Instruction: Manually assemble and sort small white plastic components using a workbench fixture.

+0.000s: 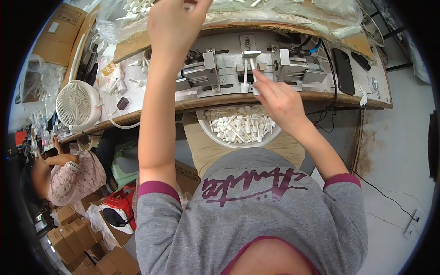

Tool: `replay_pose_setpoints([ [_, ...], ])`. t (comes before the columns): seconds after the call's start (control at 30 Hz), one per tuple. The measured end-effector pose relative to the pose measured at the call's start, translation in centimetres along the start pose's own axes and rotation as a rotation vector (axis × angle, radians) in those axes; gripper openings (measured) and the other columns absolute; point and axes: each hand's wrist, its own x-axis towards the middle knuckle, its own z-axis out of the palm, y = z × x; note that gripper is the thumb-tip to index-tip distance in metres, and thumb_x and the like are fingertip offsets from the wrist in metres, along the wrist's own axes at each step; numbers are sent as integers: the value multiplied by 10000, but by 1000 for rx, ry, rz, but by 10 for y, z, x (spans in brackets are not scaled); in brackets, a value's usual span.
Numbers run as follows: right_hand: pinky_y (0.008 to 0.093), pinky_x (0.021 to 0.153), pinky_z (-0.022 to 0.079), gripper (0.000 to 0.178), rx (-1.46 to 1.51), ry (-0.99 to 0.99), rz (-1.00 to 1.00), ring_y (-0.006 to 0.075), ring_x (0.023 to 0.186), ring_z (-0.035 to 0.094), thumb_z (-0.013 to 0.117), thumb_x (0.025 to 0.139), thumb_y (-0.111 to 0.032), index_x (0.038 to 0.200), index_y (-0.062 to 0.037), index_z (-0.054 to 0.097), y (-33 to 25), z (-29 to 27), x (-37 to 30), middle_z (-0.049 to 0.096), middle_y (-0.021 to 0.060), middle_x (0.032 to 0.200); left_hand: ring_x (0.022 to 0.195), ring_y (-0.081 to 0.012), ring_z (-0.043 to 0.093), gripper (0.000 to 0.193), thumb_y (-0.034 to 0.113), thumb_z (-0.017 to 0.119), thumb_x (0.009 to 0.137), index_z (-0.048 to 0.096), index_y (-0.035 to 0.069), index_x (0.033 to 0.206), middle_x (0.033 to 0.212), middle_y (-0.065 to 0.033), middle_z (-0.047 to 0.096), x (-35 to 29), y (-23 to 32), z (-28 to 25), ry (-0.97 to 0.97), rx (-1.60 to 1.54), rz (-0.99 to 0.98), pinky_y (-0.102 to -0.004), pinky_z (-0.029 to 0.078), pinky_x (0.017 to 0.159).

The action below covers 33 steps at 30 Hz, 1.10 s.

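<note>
My right hand (280, 101) pinches 1 small white stick part (252, 67) between thumb and fingertips, narrow around its stem, at the near edge of the tabletop (321, 95). The part's upper end sits right at the middle slot of the grey metal fixture (247, 64), which lies along the near edge between 2 clamp blocks. A 2nd white part (245, 79) stands upright in the fixture just to its left. To do this well, I judge I should keep the stem upright and in line with the slot, grip low so my fingertips stay out of the clamps, and seat it gently.

My left hand (172, 23) reaches up to the far edge of the tabletop, over the clear plastic bag (275, 13) of white parts; I cannot tell whether it grips anything.

The part looks like a thin white stem with a blocky square head, plain plastic and light. Many more of the same lie jumbled in the white bowl (215, 137) on my lap, just under the near edge. A dark phone (343, 68) lies toward the right end.
</note>
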Motion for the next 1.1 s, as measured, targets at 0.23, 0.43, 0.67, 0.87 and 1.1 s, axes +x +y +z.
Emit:
replay_pose_setpoints([
  [0.23, 313, 494, 518, 152, -45, -73, -25, 237, 526, 646, 618, 708, -35, 844, -32, 549, -4, 23, 22, 664, 200, 1183, 998, -370, 639, 286, 171, 692, 802, 683, 29, 1050, 1015, -210, 682, 41, -74, 51, -109, 411, 282, -427, 495, 883],
  [0.43, 354, 584, 555, 267, 0, -183, 45, 281, 656, 686, 722, 751, -119, 958, -32, 578, -3, 17, 25, 664, 152, 1183, 841, -327, 673, 257, 173, 697, 805, 674, 15, 1007, 918, -192, 692, 27, -42, 40, -124, 272, 203, -398, 530, 760],
  [0.67, 349, 676, 539, 331, 178, -129, 367, 274, 775, 694, 683, 868, -248, 1121, -36, 652, 37, -39, 79, 713, 116, 988, 680, -247, 642, 126, 105, 690, 846, 691, -16, 882, 818, -145, 650, -3, -33, 15, -20, 307, 415, -343, 513, 630],
  [0.87, 428, 935, 464, 314, -165, 133, 327, 376, 1102, 576, 614, 821, -70, 1126, 3, 623, 146, -47, 138, 633, 189, 1155, 721, -74, 652, 173, 151, 780, 828, 754, 76, 981, 929, -22, 708, -53, 2, -8, -113, -19, 219, -195, 524, 601],
  [1.1, 370, 908, 493, 333, -33, -124, 277, 291, 1043, 653, 640, 914, -206, 1193, -24, 639, 193, -9, 135, 687, 173, 1088, 803, -280, 691, 378, 108, 682, 743, 646, -14, 1099, 1118, -161, 656, -162, -35, 45, -94, 107, 335, -379, 565, 687],
])
